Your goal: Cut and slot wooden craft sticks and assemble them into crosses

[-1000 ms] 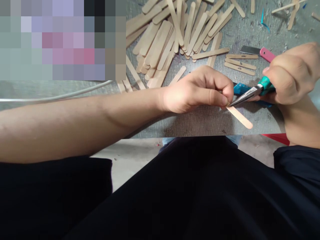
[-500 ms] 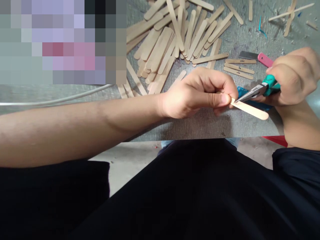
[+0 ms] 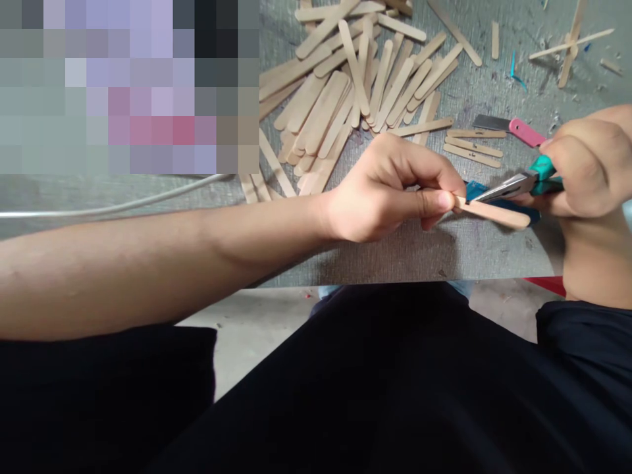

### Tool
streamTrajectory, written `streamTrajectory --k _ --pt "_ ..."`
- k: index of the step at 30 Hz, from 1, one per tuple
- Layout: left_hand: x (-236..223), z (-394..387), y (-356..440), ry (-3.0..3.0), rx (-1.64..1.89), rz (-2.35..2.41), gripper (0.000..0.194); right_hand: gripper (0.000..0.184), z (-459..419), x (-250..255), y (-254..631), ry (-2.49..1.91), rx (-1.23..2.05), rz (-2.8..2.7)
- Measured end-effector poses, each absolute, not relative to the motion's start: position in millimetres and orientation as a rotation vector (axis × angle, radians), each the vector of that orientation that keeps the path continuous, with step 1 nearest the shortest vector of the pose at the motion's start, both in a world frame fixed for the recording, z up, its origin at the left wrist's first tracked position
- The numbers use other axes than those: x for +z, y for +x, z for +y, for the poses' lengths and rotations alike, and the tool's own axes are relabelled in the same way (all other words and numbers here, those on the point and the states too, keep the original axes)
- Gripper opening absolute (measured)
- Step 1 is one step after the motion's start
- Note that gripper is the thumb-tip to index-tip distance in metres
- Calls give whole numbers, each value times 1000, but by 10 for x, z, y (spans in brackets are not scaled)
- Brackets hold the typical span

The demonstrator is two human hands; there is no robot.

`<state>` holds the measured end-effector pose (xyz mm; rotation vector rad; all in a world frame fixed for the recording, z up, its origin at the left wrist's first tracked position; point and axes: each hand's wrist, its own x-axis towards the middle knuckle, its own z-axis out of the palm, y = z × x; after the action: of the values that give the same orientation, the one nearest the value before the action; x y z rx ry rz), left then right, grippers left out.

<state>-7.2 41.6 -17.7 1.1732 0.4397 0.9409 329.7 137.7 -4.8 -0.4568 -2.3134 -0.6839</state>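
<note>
Leftmost, a pale cable [image 3: 113, 204] lies beyond the left forearm [image 3: 237, 247]. Rightward, a loose pile of wooden sticks [image 3: 326, 115] spreads over the tabletop [image 3: 375, 264] just past the left hand [image 3: 390, 187]. That hand pinches one end of a single stick [image 3: 496, 214] between thumb and bent forefinger. From the pinch, the long axis of this stick runs rightward and slightly toward the near edge, its free round end pointing below the right hand [image 3: 590, 168]. The left hand is nearer, touching the wood directly; the right reaches it only through the pliers [image 3: 513, 184], whose tips seem to meet the upper edge close beside the left thumb. Whether they bite, I cannot tell. Behind the pliers lies a blue object [image 3: 474, 191]. Farther beyond are three small sticks [image 3: 474, 148] and a pink-handled knife [image 3: 527, 132]. Rightmost, the right hand wraps the pliers, apart from the left.
</note>
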Motion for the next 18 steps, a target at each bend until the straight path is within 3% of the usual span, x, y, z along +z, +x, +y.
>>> streamTrajectory --k 2,5,10,18 --pt "-192 416 -80 1249 966 476 21 74 1473 -5 3364 -458 -743 -2288" --pt "-216 410 -86 1407 952 520 16 85 1614 19 3410 -395 -863 -2283" --pt "-253 404 -84 1586 1025 619 10 87 1570 26 3264 -391 -870 -2414" --pt "-280 400 -51 1564 1098 718 10 60 1380 102 3119 -427 -640 -2630"
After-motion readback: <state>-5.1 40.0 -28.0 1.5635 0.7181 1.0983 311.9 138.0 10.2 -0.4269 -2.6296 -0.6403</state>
